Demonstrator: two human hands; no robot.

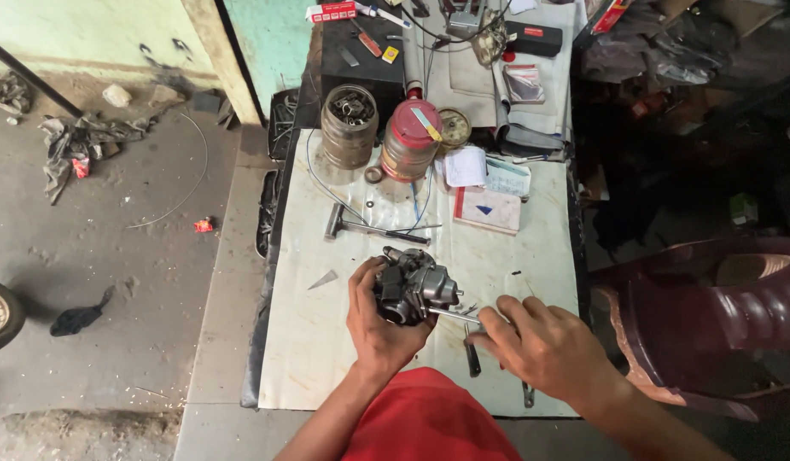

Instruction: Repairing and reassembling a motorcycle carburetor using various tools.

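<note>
Floor: bare concrete at nine o'clock, with a crumpled rag (77, 145) and a dark scrap (79, 318).
Bench: a table (326, 376) under a pale sheet fills the centre.
Clear jar (349, 126): at eleven o'clock on the bench, open, with small metal parts heaped inside.
Hammer (365, 225): lies flat just below the jars.
Red-lidded jar (410, 141): just right of the clear jar, closed (contents cannot be told).
Left hand (379, 323): at six o'clock, fingers wrapped around the carburetor from its left side and underneath.
Carburetor (414, 286): grey metal body, held just above the middle of the sheet.
Right hand (542, 341): at five o'clock, fingers pinched on a screwdriver (456, 316), whose metal shaft points left and meets the carburetor's lower edge.
Notebook (487, 210): at one o'clock, lying closed.
Chair (711, 324): dark red plastic, at three o'clock beside the bench.
</note>
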